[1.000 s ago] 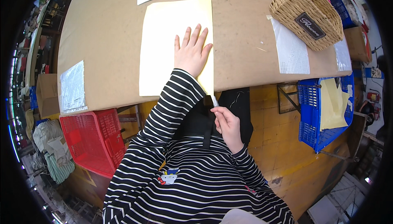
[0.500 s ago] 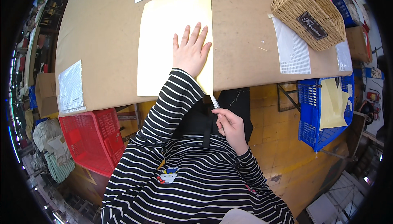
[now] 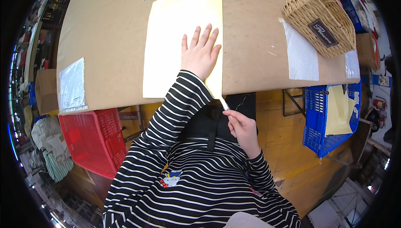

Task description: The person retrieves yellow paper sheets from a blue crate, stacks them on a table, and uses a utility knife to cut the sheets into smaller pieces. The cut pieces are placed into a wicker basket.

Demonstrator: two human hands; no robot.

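The left hand (image 3: 201, 55) lies flat with fingers spread on the pale yellow sheet (image 3: 175, 40) on the table (image 3: 104, 32), while the right hand (image 3: 242, 127) pinches a thin white strip (image 3: 224, 103) at the sheet's near corner, which probably needs a slow, steady pull next.

Left hand (image 3: 200, 55) lies flat, fingers spread, on a pale yellow sheet (image 3: 175, 40) on the brown table (image 3: 108, 32). Right hand (image 3: 242, 128), below the table edge, pinches a thin white strip (image 3: 224, 103), apparently running off the sheet's lower right corner. Wicker basket (image 3: 319, 17) at the table's right end, 1 white mesh sheet (image 3: 301, 57) beside it. Red crate (image 3: 94, 138) and blue crate (image 3: 330, 119) on the floor.
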